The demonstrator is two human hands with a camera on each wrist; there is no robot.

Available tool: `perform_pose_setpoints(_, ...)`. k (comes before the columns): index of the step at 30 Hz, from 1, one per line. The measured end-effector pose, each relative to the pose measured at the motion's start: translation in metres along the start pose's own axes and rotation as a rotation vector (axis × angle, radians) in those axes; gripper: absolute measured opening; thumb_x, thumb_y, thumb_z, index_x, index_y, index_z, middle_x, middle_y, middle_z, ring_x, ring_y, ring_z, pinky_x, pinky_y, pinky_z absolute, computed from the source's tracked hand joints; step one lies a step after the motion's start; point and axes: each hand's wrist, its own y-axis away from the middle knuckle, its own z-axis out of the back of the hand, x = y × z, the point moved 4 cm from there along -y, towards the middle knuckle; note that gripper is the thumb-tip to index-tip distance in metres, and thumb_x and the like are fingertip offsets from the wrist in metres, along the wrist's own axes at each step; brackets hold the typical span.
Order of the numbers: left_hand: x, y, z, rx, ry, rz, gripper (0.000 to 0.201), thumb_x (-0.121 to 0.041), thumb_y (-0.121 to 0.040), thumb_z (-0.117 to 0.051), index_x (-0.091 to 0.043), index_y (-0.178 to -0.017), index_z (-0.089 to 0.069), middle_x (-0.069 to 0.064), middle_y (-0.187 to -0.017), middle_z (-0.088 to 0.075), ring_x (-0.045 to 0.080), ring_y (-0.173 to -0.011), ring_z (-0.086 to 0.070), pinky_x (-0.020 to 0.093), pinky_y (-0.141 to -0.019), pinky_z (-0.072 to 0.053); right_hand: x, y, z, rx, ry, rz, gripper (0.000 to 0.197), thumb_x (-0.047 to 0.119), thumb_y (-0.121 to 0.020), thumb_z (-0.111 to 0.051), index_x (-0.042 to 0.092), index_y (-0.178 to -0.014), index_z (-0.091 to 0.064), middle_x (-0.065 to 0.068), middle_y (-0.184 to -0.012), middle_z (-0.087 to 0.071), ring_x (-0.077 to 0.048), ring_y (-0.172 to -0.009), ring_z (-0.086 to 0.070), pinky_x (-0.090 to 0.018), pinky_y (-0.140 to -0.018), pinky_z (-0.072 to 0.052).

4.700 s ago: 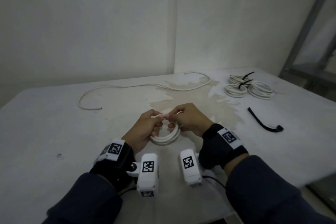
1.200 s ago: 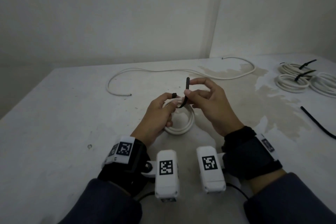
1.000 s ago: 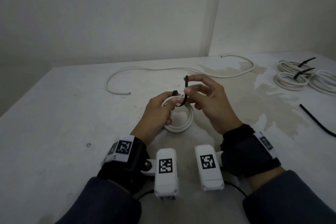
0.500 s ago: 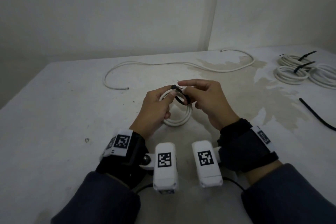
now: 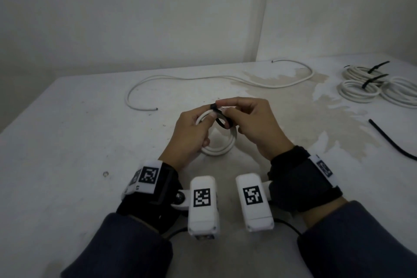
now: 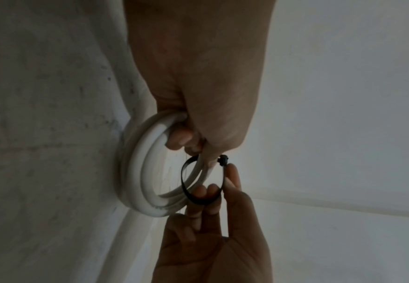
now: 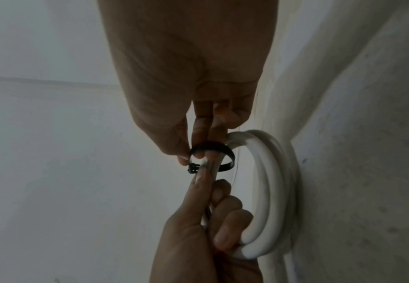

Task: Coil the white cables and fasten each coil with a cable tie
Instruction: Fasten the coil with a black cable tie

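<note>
At frame centre, the left hand (image 5: pixel 189 135) grips the white cable coil (image 5: pixel 222 145); the right hand (image 5: pixel 257 126) pinches the black cable tie (image 5: pixel 222 123) looped around it.

A small white cable coil (image 5: pixel 222 145) stands tilted on edge, its lower rim on the counter (image 5: pixel 67 142). A black cable tie (image 5: pixel 222 122) circles its upper strands as a loose, wide loop, head (image 5: pixel 213 106) at the top. Farther back lies a long uncoiled white cable (image 5: pixel 203 79). At far right sit three coils (image 5: pixel 361 90), black ties on them, and a loose black tie (image 5: pixel 390 140).
</note>
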Motion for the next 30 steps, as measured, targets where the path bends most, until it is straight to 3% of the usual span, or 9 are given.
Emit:
perform_pose_setpoints(2, 0.0001, 0.0, -0.0002, 0.01, -0.008, -0.003, 0.022, -0.008, -0.098, -0.049, -0.014, -0.106, -0.069, -0.013, -0.05, -0.049, 0.005, -0.039, -0.033, 0.017, -0.04, -0.032, 0.0001, 0.0004, 0.0006, 0.014, -0.012, 0.002, 0.018, 0.002, -0.089, -0.06, 0.009, -0.097, -0.075, -0.017, -0.064, -0.064, -0.015, -0.054, -0.052, -0.011, -0.047, -0.037)
perform_pose_setpoints(7, -0.0006, -0.0001, 0.0002, 0.011, -0.028, -0.003, 0.022, -0.009, -0.098, -0.049, -0.015, -0.108, -0.068, -0.013, -0.049, -0.05, 0.006, -0.038, -0.033, 0.018, -0.04, -0.033, -0.0024, -0.001, 0.0002, 0.004, -0.008, 0.012, 0.021, 0.002, -0.089, -0.059, 0.013, -0.096, -0.075, -0.019, -0.063, -0.063, -0.022, -0.058, -0.05, -0.014, -0.047, -0.037)
perform_pose_setpoints(16, -0.0017, -0.0009, -0.0002, 0.006, -0.095, -0.035, 0.021, -0.013, -0.098, -0.051, -0.022, -0.106, -0.068, -0.014, -0.05, -0.052, 0.006, -0.038, -0.035, 0.02, -0.042, -0.035, -0.0029, -0.0013, -0.0014, 0.019, 0.021, 0.042, 0.027, 0.0, -0.09, -0.056, 0.017, -0.104, -0.072, -0.002, -0.05, -0.055, -0.004, -0.044, -0.044, -0.014, -0.051, -0.038)
perform_pose_setpoints(19, -0.0004, -0.0024, 0.0001, -0.002, -0.126, -0.048, 0.021, -0.013, -0.098, -0.051, -0.017, -0.108, -0.069, -0.015, -0.05, -0.053, 0.006, -0.038, -0.037, 0.02, -0.042, -0.036, -0.0025, -0.0012, -0.0015, 0.03, 0.011, 0.064, 0.027, -0.002, -0.09, -0.055, 0.016, -0.104, -0.071, 0.001, -0.048, -0.055, -0.001, -0.043, -0.045, -0.012, -0.051, -0.038)
perform_pose_setpoints(24, -0.001, -0.0021, 0.0002, -0.004, -0.148, -0.057, 0.024, -0.012, -0.099, -0.049, -0.012, -0.114, -0.068, -0.016, -0.049, -0.054, 0.004, -0.038, -0.037, 0.019, -0.041, -0.036, -0.0042, -0.0013, -0.0003, 0.069, -0.014, 0.082, 0.024, -0.002, -0.091, -0.057, 0.006, -0.109, -0.07, 0.002, -0.051, -0.057, 0.0, -0.046, -0.049, -0.009, -0.052, -0.039)
perform_pose_setpoints(28, -0.0011, -0.0011, -0.0001, -0.003, -0.153, -0.055, 0.025, -0.013, -0.099, -0.05, -0.013, -0.118, -0.067, -0.017, -0.052, -0.054, 0.004, -0.04, -0.036, 0.02, -0.042, -0.035, -0.0072, -0.0024, -0.0008, 0.086, 0.0, 0.104, 0.023, 0.004, -0.088, -0.066, 0.011, -0.109, -0.07, 0.01, -0.05, -0.058, -0.005, -0.053, -0.054, -0.016, -0.061, -0.045)
perform_pose_setpoints(30, -0.0018, -0.0009, -0.0004, -0.007, -0.162, -0.058, 0.026, -0.014, -0.099, -0.051, -0.013, -0.119, -0.067, -0.018, -0.053, -0.055, 0.004, -0.04, -0.037, 0.02, -0.041, -0.035, -0.0077, -0.0031, -0.0005, 0.078, 0.002, 0.102, 0.021, 0.004, -0.088, -0.065, 0.012, -0.107, -0.07, 0.008, -0.049, -0.058, -0.007, -0.052, -0.053, -0.014, -0.058, -0.043)
